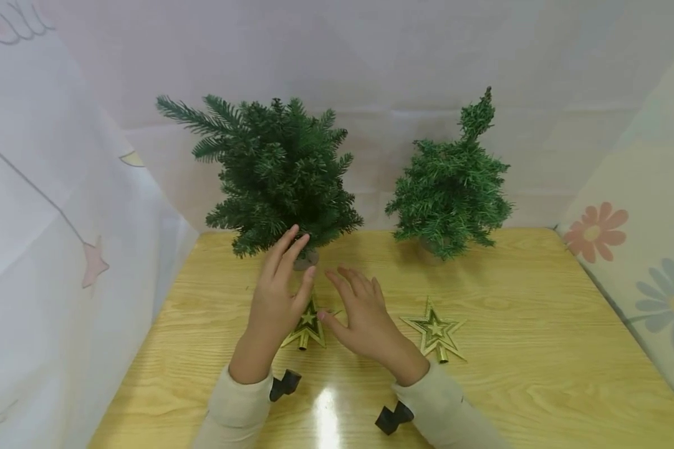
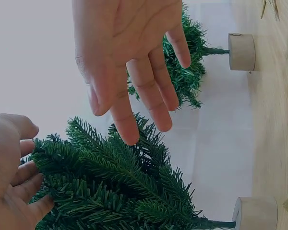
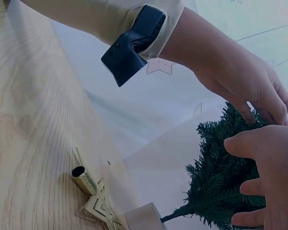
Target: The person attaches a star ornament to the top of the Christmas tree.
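Note:
My left hand (image 1: 275,299) is held above the table before the larger green artificial Christmas tree (image 1: 283,174), its fingers spread and nearly straight. Beside it, my right hand (image 1: 365,315) hovers with loosely bent fingers; nothing is in its grasp. Both palms face each other across a gap, as the left wrist view shows with the left hand (image 2: 14,177) and right hand (image 2: 134,62). Whether any fingertip touches the branches, I cannot tell. Below the hands lies a gold star tree topper (image 1: 307,321), partly covered by them. A matching gold star (image 1: 434,329) lies to the right.
A smaller green Christmas tree (image 1: 451,193) stands on its round pale base (image 2: 242,51) at the back right. The wooden table (image 1: 539,374) meets patterned cloth walls (image 1: 370,56) behind and at both sides. Black wrist mounts (image 1: 394,416) stick out from the sleeves.

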The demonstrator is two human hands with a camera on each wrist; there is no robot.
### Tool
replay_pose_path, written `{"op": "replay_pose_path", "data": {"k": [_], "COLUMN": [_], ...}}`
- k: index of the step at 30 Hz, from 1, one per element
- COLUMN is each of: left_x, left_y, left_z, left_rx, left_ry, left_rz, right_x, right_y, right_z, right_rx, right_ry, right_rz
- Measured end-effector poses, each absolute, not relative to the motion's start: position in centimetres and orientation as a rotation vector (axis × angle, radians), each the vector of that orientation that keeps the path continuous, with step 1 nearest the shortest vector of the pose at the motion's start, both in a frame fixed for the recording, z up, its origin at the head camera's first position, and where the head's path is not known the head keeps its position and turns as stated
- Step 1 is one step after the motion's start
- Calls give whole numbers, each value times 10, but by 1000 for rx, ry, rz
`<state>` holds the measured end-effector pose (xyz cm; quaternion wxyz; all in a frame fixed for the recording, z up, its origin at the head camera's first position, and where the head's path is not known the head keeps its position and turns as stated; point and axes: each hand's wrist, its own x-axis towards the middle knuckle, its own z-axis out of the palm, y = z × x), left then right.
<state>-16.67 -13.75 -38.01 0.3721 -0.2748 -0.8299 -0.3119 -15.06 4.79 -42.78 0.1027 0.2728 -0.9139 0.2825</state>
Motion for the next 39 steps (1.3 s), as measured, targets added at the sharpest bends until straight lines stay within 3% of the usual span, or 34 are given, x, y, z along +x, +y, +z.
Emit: {"op": "replay_pose_path", "data": {"k": [39], "left_x": [-171], "left_y": [-141], "left_z": [-383], "left_rx": [-668], "left_ry": [-2105], "left_rz": [-861], "right_x": [-159], "right_y": [28], "right_z": [-481], "right_rx": [844], "right_ry": [-2892], "right_rz": [829]}}
